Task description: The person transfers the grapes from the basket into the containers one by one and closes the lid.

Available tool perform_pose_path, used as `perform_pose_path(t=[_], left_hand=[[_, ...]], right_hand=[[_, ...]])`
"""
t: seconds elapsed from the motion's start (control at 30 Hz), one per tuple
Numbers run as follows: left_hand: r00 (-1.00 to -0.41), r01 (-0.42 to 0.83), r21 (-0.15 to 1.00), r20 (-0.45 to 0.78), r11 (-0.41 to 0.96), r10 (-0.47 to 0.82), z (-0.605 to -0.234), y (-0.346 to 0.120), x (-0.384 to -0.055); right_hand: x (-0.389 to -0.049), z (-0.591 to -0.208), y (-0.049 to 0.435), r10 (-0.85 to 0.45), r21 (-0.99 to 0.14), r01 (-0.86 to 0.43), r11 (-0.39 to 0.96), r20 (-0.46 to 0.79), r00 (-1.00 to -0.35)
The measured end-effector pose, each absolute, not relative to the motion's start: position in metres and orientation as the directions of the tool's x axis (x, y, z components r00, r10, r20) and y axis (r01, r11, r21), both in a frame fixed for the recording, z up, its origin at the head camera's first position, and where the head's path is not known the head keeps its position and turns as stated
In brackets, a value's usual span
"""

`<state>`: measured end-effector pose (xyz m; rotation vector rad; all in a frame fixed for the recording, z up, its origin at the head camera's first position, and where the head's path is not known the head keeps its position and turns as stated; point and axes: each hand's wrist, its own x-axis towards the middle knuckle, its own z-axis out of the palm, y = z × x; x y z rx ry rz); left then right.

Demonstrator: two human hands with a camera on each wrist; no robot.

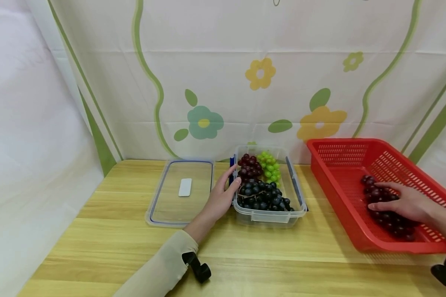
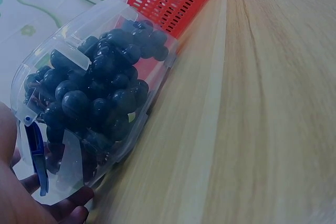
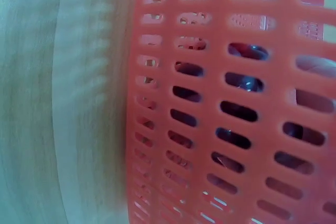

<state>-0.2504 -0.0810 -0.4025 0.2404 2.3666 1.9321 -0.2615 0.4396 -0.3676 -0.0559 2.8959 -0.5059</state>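
My left hand (image 1: 219, 199) rests against the left wall of the clear box (image 1: 269, 216), its fingers nearly straight and not clenched. My right hand (image 1: 412, 202) lies over the dark red grapes (image 1: 390, 220) in the red basket (image 1: 330, 189); thumb and forefinger are parted there, but from here I cannot tell if they really grasp. To do this well, I should support the bunch from below, lift it slowly without squeezing, and clear the basket's rim.
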Motion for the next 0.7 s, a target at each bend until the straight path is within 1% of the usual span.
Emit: perform_pose_path(t=[0.17,0.47,0.57,0.7], left_hand=[[-0.985,0.074,0.978,0.041,0.194,0.168,-0.402,-0.081,-0.25],[-0.985,0.073,0.978,0.04,0.194,0.17,-0.401,-0.081,-0.249],[-0.985,0.071,0.978,0.038,0.197,0.17,-0.401,-0.08,-0.249],[-0.985,0.068,0.977,0.035,0.2,0.167,-0.401,-0.081,-0.249]], right_hand=[[-0.259,-0.364,0.436,-0.082,-0.319,-0.024,0.947,-0.168,-0.982],[-0.257,-0.359,0.434,-0.069,-0.346,0.01,0.938,-0.214,-0.974],[-0.256,-0.358,0.436,-0.06,-0.352,0.016,0.936,-0.203,-0.977],[-0.256,-0.357,0.437,-0.061,-0.374,0.002,0.927,-0.159,-0.985]])
